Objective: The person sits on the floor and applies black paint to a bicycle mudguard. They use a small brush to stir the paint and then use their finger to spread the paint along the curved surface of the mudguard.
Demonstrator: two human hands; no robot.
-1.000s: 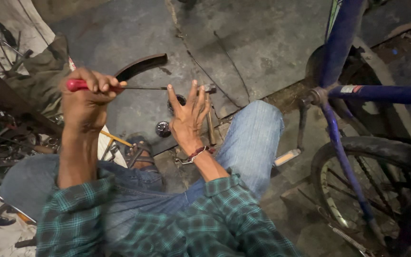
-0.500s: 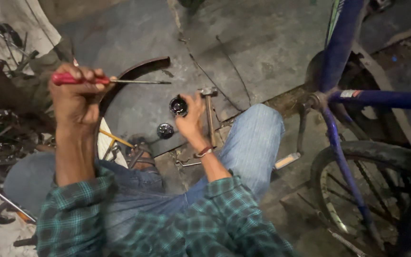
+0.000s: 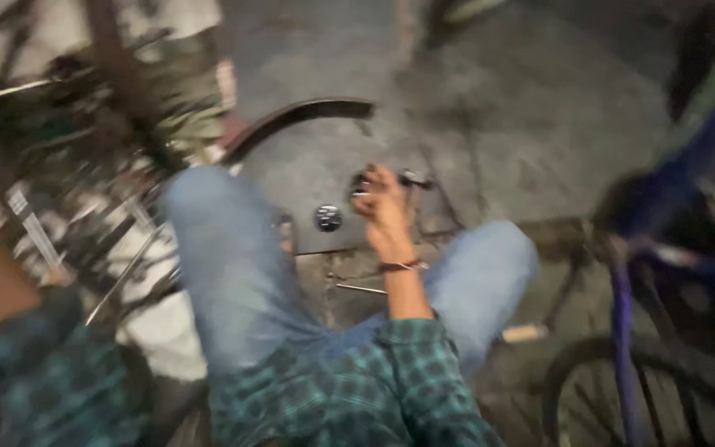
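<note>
Right hand (image 3: 384, 205) reaches down to the floor, fingers curled over a small dark part (image 3: 361, 184) just right of the shiny round cap (image 3: 328, 218). Blurred view; a firm, squared grip would serve. Left hand unseen.

The frame is motion-blurred. The right hand (image 3: 384, 207) reaches down to the grey concrete floor (image 3: 539, 124), fingers curled around a small dark round part (image 3: 361, 184), just beside a shiny round metal cap (image 3: 328, 218). A curved dark mudguard strip (image 3: 291, 120) arcs above. The left hand is out of frame; only its forearm shows at the left edge. A blue bicycle frame (image 3: 626, 331) stands right, beside jeans-clad knees.
</note>
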